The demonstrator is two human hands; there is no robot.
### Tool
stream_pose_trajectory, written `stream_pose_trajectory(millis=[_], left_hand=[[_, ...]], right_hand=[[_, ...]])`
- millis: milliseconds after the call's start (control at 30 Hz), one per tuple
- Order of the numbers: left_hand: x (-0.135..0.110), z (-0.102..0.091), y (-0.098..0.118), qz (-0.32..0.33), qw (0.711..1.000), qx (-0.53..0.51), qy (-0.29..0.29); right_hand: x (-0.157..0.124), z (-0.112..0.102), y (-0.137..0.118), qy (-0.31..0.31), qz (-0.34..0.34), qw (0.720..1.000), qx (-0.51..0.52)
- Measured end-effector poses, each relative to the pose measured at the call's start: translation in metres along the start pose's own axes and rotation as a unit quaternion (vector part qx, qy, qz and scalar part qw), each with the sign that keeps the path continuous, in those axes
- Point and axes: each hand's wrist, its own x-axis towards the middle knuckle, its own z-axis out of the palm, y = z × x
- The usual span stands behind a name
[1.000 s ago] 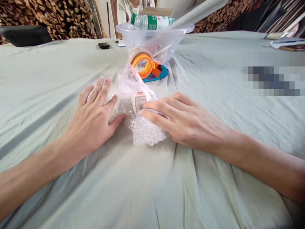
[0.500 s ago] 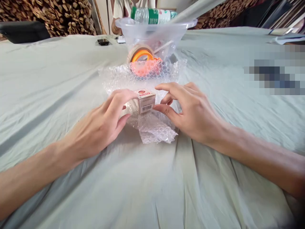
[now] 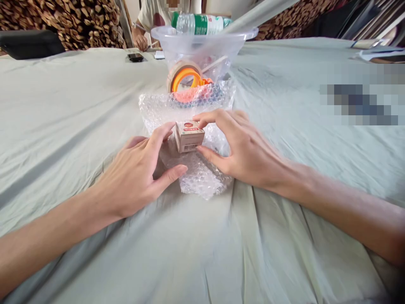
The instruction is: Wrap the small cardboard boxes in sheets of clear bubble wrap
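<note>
A small cardboard box (image 3: 190, 137) with a red print on top and a barcode on its front rests on a sheet of bubble wrap (image 3: 202, 175). My right hand (image 3: 249, 147) has its index finger at the box's top right edge and its thumb at the lower right corner, gripping it from that side. On the other side my left hand (image 3: 136, 175) is open. Its index fingertip is close to the box's upper left corner, and its thumb points over the wrap, apart from the box. The far fingers of both hands are partly hidden.
Behind the wrap stand a roll of tape (image 3: 172, 80) with an orange dispenser and a clear plastic tub (image 3: 202, 42). A green-labelled bottle (image 3: 201, 24) lies across the tub. A phone (image 3: 135, 57) lies at the back left; a person's hand (image 3: 141, 42) is beyond it.
My right hand has moved left onto the box, and the box has turned slightly. My left hand's thumb has spread away from it. The wrap's near end has shifted.
</note>
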Motion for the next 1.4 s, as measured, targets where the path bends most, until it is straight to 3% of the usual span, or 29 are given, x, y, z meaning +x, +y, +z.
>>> stream_pose_trajectory(millis=[333, 533, 800, 1000, 1233, 1400], left_hand=[[0.003, -0.016, 0.009, -0.01, 0.995, 0.044, -0.094], [0.002, -0.018, -0.009, -0.02, 0.997, 0.03, -0.061], [0.007, -0.031, -0.019, 0.033, 0.997, 0.02, -0.066], [0.006, -0.029, -0.024, 0.109, 0.99, 0.074, -0.048], [0.002, -0.022, -0.026, 0.044, 0.99, 0.031, -0.13], [0.002, -0.021, -0.028, 0.045, 0.988, 0.034, -0.141]], right_hand=[[0.0, 0.003, 0.002, 0.002, 0.128, 0.979, 0.161], [0.003, -0.011, -0.008, 0.076, 0.096, 0.975, 0.187], [-0.003, -0.025, -0.009, -0.049, 0.054, 0.967, 0.245], [-0.002, -0.023, -0.006, -0.061, 0.089, 0.969, 0.224], [-0.002, -0.022, 0.002, -0.105, 0.122, 0.974, 0.159], [-0.004, -0.021, 0.004, -0.091, 0.062, 0.985, 0.131]])
